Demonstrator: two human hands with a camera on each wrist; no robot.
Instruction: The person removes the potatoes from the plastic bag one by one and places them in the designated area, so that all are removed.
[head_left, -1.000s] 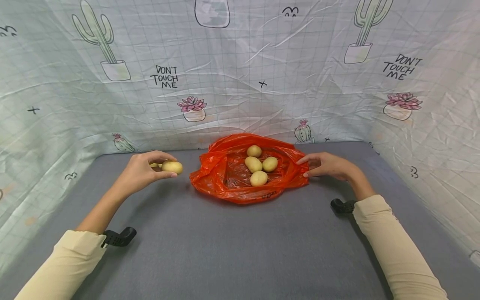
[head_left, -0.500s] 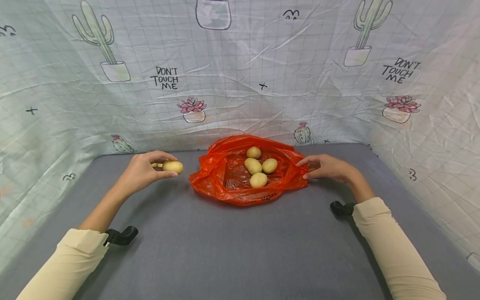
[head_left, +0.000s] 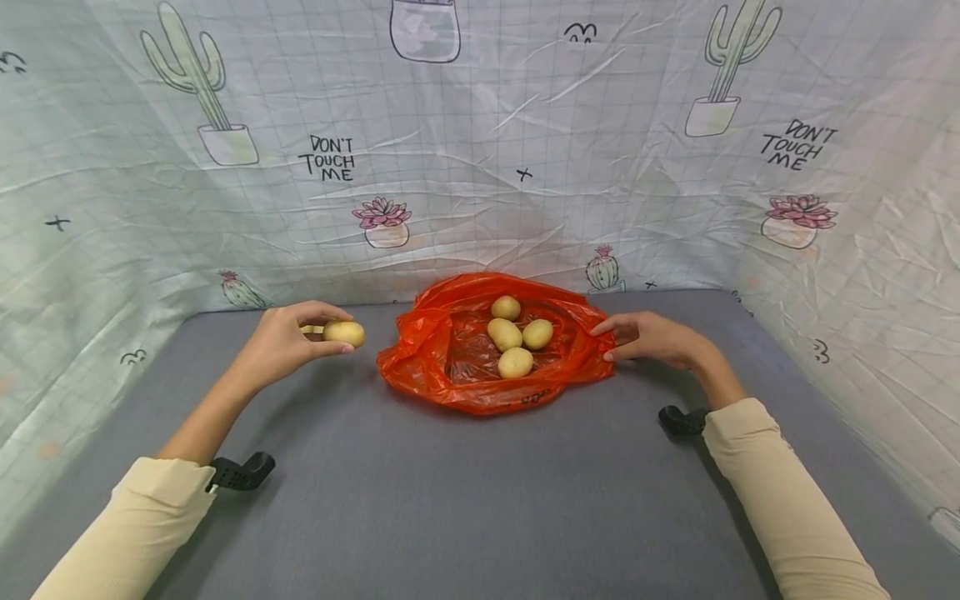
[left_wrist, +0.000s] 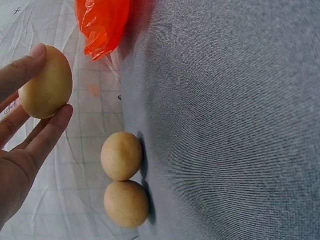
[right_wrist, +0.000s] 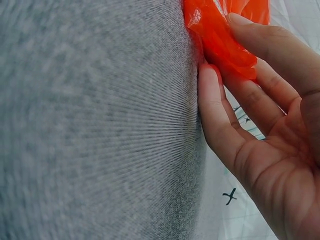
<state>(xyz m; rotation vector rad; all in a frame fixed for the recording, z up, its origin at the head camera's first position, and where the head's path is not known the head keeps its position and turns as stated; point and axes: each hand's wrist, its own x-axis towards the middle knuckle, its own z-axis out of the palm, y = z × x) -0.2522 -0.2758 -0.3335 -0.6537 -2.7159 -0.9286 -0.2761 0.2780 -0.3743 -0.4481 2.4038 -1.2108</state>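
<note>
My left hand (head_left: 288,342) pinches a pale yellow potato (head_left: 343,334) between thumb and fingers, held above the table left of the bag. The left wrist view shows this potato (left_wrist: 47,82) apart from two others, an upper potato (left_wrist: 121,156) and a lower potato (left_wrist: 127,204), which touch each other on the table. An orange-red plastic bag (head_left: 420,358) lies spread with its mouth facing up. Inside it are several potatoes (head_left: 505,334). On the right, my right hand (head_left: 652,337) grips the bag's edge (right_wrist: 220,45), thumb on one side and fingers on the other.
A grey cloth-covered table (head_left: 465,500) lies under everything. Behind it and along both sides hangs a pale curtain (head_left: 480,142) with cactus drawings. Each wrist wears a black camera band, the left band (head_left: 243,472) and the right band (head_left: 682,421).
</note>
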